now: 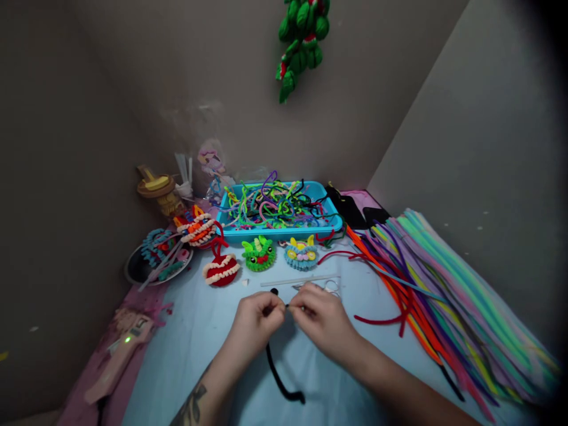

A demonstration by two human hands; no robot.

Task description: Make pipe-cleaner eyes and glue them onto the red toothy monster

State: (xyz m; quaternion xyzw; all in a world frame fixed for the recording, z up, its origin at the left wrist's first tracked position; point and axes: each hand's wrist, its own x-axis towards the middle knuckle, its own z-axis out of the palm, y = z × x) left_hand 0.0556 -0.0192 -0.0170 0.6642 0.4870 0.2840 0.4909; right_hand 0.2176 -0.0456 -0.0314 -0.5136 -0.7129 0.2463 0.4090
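My left hand (260, 316) and my right hand (317, 310) meet over the middle of the blue-covered table, fingertips pinched close together. Between them runs a short dark stretch of a black pipe cleaner (280, 378). Its long end hangs below my left hand and bends to the right at the tip; a small black end shows above that hand. Both hands are closed on it, though the fingers cover most of the gripped part. Partly behind my right hand lie scissors (332, 287) and a thin pale stick (284, 281).
Beyond the hands sit a green figure (260, 254), a blue figure (300, 253) and a red-and-cream one (220, 270). A blue tray (279, 234) holds tangled pipe cleaners. Colourful pipe cleaner bundles (444, 284) cover the right. A metal bowl (133, 269) and pink glue gun (119, 361) lie left.
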